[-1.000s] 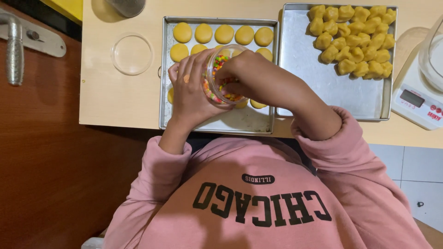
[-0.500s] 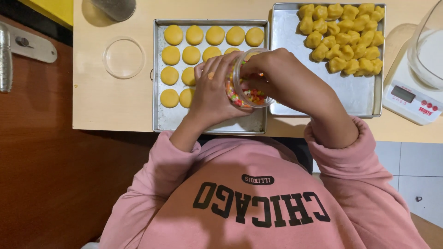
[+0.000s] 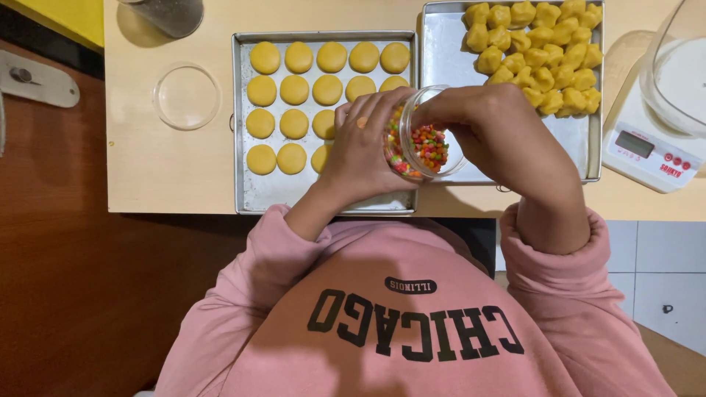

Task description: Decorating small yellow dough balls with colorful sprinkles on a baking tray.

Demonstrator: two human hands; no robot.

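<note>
Both hands meet at the centre of the frame: my left hand is wrapped around a clear jar of coloured candy bits, tilted on its side, while my right hand has its fingers pinched at the jar's mouth. Beneath, on the pale worktop, sit a tray of round yellow dough discs, a second tray of dough lumps, a white kitchen scale and a clear lid.
</note>
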